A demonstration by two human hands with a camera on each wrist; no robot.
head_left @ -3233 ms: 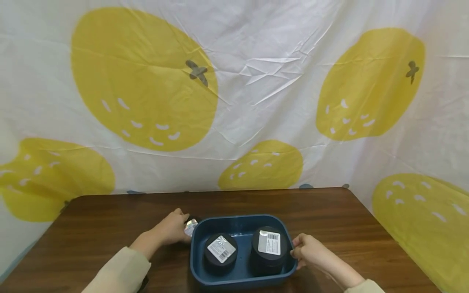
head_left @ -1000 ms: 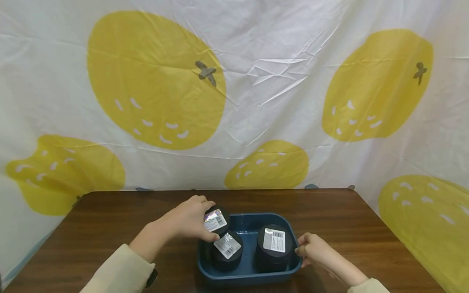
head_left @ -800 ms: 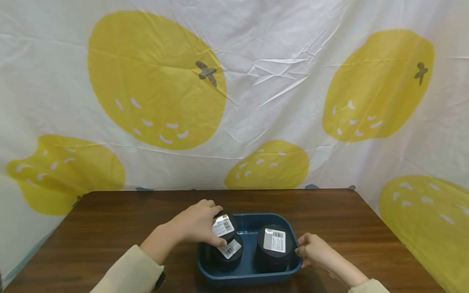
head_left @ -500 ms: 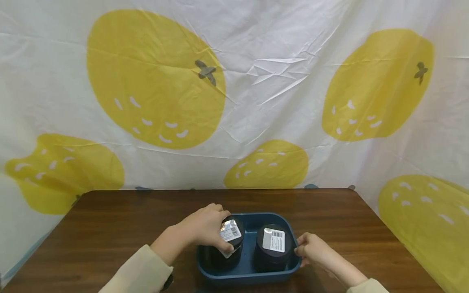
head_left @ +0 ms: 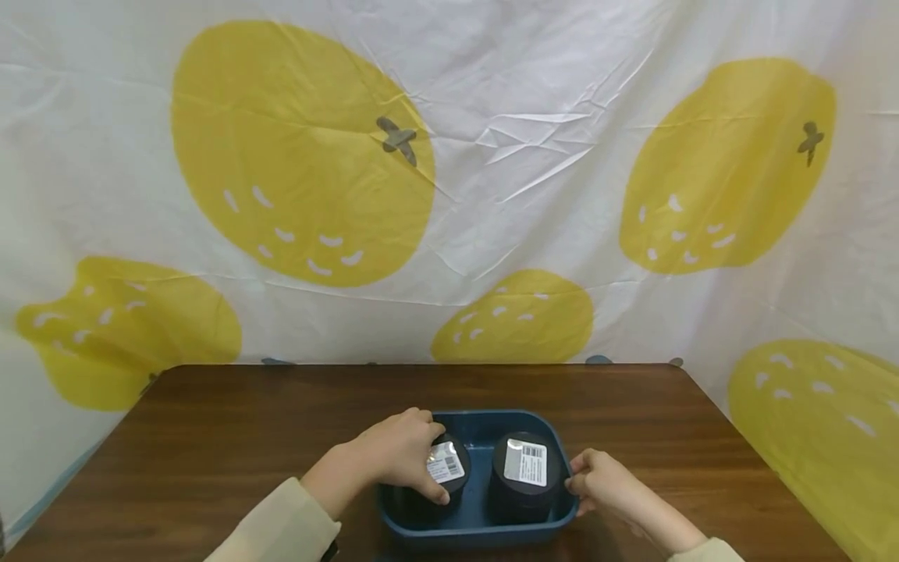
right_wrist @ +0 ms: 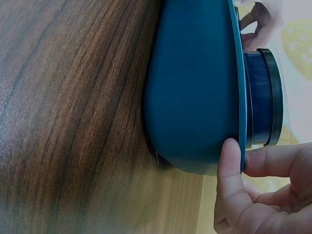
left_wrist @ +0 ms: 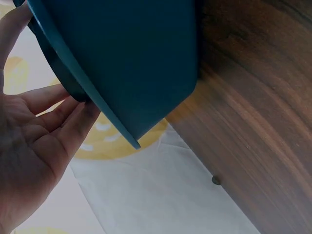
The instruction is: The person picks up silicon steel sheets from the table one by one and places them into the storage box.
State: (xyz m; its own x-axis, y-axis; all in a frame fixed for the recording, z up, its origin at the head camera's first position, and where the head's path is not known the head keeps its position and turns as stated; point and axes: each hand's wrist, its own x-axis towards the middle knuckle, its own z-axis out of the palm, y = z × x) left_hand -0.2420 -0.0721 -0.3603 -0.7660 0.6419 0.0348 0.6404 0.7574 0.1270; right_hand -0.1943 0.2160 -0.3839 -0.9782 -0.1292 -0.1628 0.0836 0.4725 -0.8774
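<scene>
My left hand (head_left: 396,459) grips a black round jar (head_left: 447,462) with a white barcode label on top, thumb at its near side, fingers at the far side. This jar sits at the left end of a blue plastic bin (head_left: 470,534), over another jar now hidden beneath. In the left wrist view its dark edge (left_wrist: 62,70) shows just above the bin's rim. At the bin's right end stands a second labelled black jar (head_left: 525,462); its lid (right_wrist: 274,97) rises above the rim in the right wrist view. My right hand (head_left: 605,485) pinches the bin's right rim between thumb and fingers.
The bin stands on a dark brown wooden table (head_left: 267,421) near its front. A white cloth (head_left: 513,195) printed with yellow lemons hangs behind the table and along the right side.
From the bin's left outer side, my left hand has lifted the jar over the rim, moved it right and lowered it above the left jar, covering it. My right hand still pinches the rim.
</scene>
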